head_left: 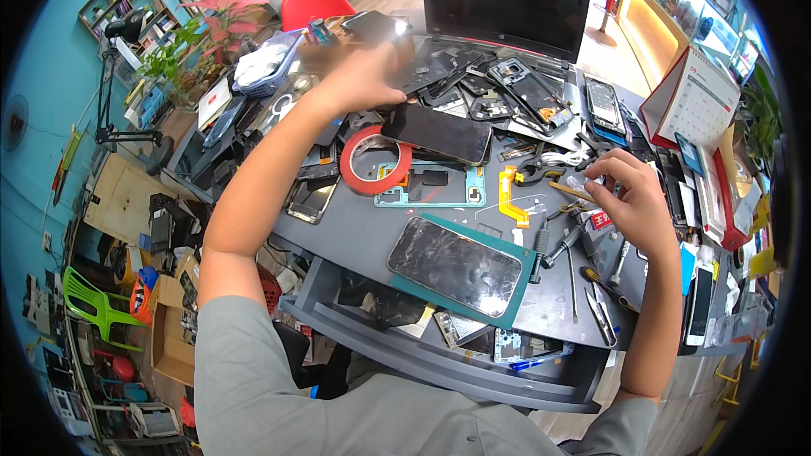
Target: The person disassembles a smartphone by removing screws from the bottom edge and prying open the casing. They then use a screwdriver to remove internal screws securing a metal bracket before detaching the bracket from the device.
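Observation:
My left hand [365, 80] reaches over the far left of the cluttered desk, its thumb extended; the other fingers are smeared by motion near a dark device with a bright glare [376, 25]. Close below lie a black phone screen [439, 133] and a red tape roll [346, 160]. My right hand [632, 198] is raised over the desk's right side, thumb and forefinger pinching a slim tan stick [571, 192] beside a clear piece. Between the arms, a cracked phone [456, 266] rests on a teal mat [517, 306]. Behind it are a yellow flex cable [508, 198] and a light-blue phone frame [478, 187].
A laptop [507, 4] stands at the back, with dismantled phone parts before it. Screwdrivers and tweezers [601, 314] lie near the right front edge. A desk calendar [694, 105] stands far right. An open drawer [405, 363] juts toward me, holding phone parts.

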Available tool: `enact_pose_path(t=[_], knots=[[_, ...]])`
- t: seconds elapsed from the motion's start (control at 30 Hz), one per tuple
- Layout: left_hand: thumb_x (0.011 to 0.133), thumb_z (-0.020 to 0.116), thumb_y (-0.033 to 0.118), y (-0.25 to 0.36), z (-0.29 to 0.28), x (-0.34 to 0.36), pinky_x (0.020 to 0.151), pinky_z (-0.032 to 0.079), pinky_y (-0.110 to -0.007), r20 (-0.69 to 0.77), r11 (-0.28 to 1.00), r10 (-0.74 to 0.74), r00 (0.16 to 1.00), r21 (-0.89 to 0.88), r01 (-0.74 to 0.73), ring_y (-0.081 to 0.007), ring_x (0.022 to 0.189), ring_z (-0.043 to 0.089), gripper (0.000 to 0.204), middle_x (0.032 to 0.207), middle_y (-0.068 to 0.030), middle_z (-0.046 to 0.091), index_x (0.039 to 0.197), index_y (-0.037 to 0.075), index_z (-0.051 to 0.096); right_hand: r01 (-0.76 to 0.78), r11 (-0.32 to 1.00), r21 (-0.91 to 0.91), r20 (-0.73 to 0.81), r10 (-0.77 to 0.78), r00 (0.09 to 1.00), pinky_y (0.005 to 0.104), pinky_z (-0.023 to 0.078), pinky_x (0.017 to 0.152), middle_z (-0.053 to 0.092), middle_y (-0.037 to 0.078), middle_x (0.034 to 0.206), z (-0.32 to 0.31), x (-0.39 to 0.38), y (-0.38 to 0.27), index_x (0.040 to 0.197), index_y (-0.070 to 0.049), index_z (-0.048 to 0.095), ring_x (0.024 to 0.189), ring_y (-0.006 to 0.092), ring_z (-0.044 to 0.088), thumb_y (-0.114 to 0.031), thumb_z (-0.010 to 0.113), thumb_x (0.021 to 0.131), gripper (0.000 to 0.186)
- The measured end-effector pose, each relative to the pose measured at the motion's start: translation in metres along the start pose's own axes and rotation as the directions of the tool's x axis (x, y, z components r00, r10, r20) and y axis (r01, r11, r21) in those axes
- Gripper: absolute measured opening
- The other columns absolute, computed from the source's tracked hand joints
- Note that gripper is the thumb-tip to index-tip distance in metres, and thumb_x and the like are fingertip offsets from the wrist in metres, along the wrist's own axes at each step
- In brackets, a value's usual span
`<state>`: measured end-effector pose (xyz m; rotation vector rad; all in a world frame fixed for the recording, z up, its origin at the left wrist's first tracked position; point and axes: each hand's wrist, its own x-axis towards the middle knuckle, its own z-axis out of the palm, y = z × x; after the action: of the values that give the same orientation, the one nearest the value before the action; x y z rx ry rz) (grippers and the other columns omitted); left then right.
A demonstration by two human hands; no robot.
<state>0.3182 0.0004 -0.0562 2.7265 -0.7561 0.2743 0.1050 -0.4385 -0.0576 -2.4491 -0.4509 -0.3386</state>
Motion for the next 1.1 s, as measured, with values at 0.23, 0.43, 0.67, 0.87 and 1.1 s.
enact_pose_path(t=[0.23, 0.43, 0.67, 0.87, 1.1], knots=[[0.08, 0.097, 0.033, 0.008, -0.002, 0.0, 0.087, 0.058, -0.044, -0.013, 0.999, -0.031, 0.999, 0.036, 0.031, -0.0349, 0.094, 0.076, 0.058, 0.101, -0.0191, 0.077, 0.114, 0.001, 0.062, 0.03, 1.0, -0.006, 0.007, -0.03, 1.0, 0.0376, 0.054, 0.07, 0.076, 0.01, 0.1, 0.003, 0.0, 0.002, 0.102, -0.001, 0.079, 0.082, 0.0247, 0.071, -0.009, 0.083, 0.095, 0.011], [0.081, 0.097, 0.033, 0.041, -0.007, 0.018, 0.092, 0.059, -0.044, -0.025, 1.0, 0.001, 1.0, -0.003, -0.001, -0.0344, 0.1, 0.076, 0.056, 0.105, -0.0193, 0.077, 0.112, 0.0, 0.064, 0.034, 0.999, 0.014, 0.01, -0.034, 0.999, 0.0388, 0.056, 0.071, 0.074, 0.01, 0.096, 0.002, -0.001, 0.005, 0.102, -0.001, 0.079, 0.082, 0.0251, 0.071, -0.01, 0.083, 0.095, 0.011], [0.076, 0.099, 0.036, 0.058, 0.005, 0.065, 0.089, 0.06, -0.045, -0.028, 0.994, -0.081, 0.996, 0.075, 0.083, -0.0349, 0.098, 0.076, 0.06, 0.101, -0.0209, 0.076, 0.109, -0.001, 0.065, 0.043, 0.999, -0.005, 0.008, -0.043, 0.999, 0.0408, 0.056, 0.073, 0.072, 0.01, 0.095, 0.002, -0.001, 0.012, 0.101, -0.002, 0.08, 0.079, 0.0253, 0.069, -0.012, 0.083, 0.095, 0.012], [0.074, 0.1, 0.032, 0.051, 0.005, 0.105, 0.076, 0.062, -0.045, -0.075, 0.991, -0.077, 0.994, 0.107, 0.084, -0.0324, 0.083, 0.077, 0.054, 0.091, -0.0197, 0.076, 0.098, 0.001, 0.063, 0.054, 0.998, 0.013, -0.002, -0.054, 0.999, 0.0413, 0.057, 0.074, 0.07, 0.01, 0.093, 0.008, -0.001, 0.013, 0.102, -0.003, 0.081, 0.079, 0.0258, 0.069, -0.012, 0.084, 0.095, 0.011], [0.081, 0.099, 0.022, 0.064, -0.008, 0.108, 0.059, 0.062, -0.041, 0.139, 0.977, -0.214, 0.967, 0.011, 0.214, -0.0262, 0.061, 0.079, 0.053, 0.091, -0.0184, 0.076, 0.105, -0.002, 0.059, 0.063, 0.998, 0.011, 0.017, -0.063, 0.998, 0.0418, 0.056, 0.073, 0.071, 0.011, 0.095, 0.006, -0.002, 0.013, 0.102, -0.003, 0.081, 0.078, 0.0272, 0.069, -0.012, 0.083, 0.094, 0.012]])
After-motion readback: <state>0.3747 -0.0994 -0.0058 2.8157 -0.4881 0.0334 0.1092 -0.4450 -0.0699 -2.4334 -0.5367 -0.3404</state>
